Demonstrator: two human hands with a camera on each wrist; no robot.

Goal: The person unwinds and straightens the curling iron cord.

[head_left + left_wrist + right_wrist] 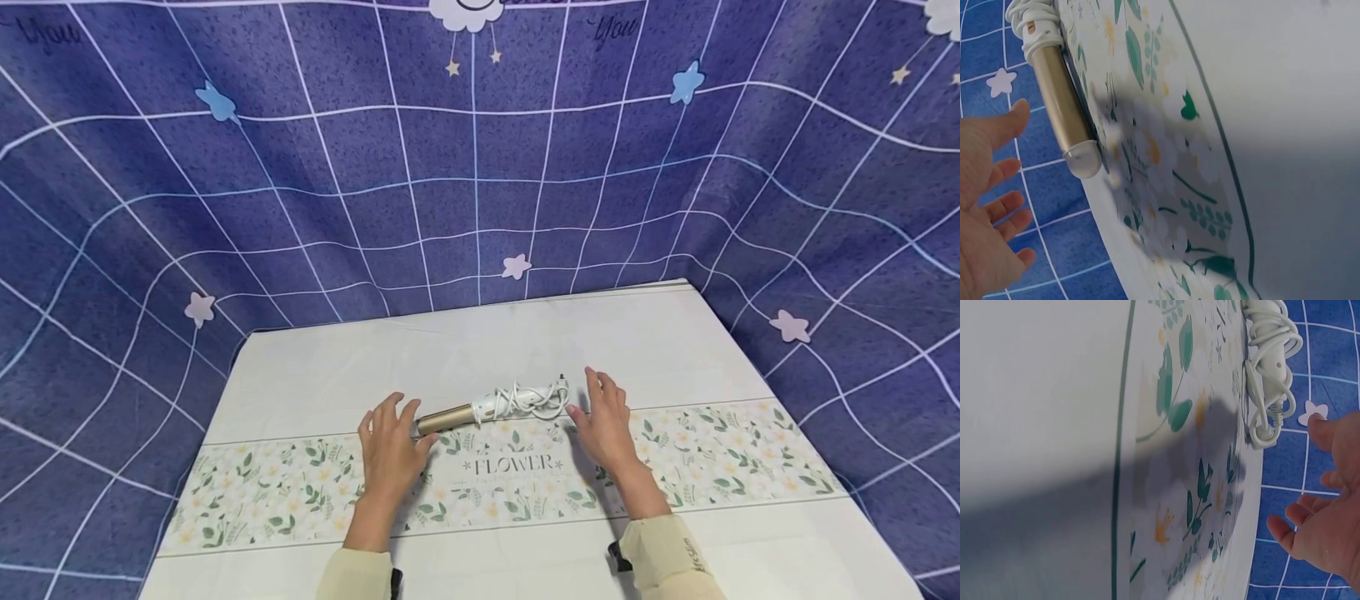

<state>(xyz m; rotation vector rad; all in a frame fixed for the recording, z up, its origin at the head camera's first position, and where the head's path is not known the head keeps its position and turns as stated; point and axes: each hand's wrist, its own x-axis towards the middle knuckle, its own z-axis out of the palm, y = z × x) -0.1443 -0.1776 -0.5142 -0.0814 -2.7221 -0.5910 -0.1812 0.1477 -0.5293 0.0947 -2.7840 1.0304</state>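
A curling iron (491, 406) lies across the table, its gold barrel (1059, 94) pointing left and its white handle to the right. The white cord (1274, 344) is wound in loops around the handle. My left hand (392, 446) hovers beside the barrel's clear rounded tip (1082, 157), fingers spread and loosely bent, holding nothing. At the plug end, my right hand (609, 423) is held apart from the cord with its fingers spread. In both wrist views a gap shows between the hand and the curling iron.
The white table (465, 350) carries a printed flower band (277, 492) with the word FLOWER. Dark blue cloth (480, 150) with white grid lines and stars rises behind the table and along both sides. Pale sleeves (663, 554) cover my forearms.
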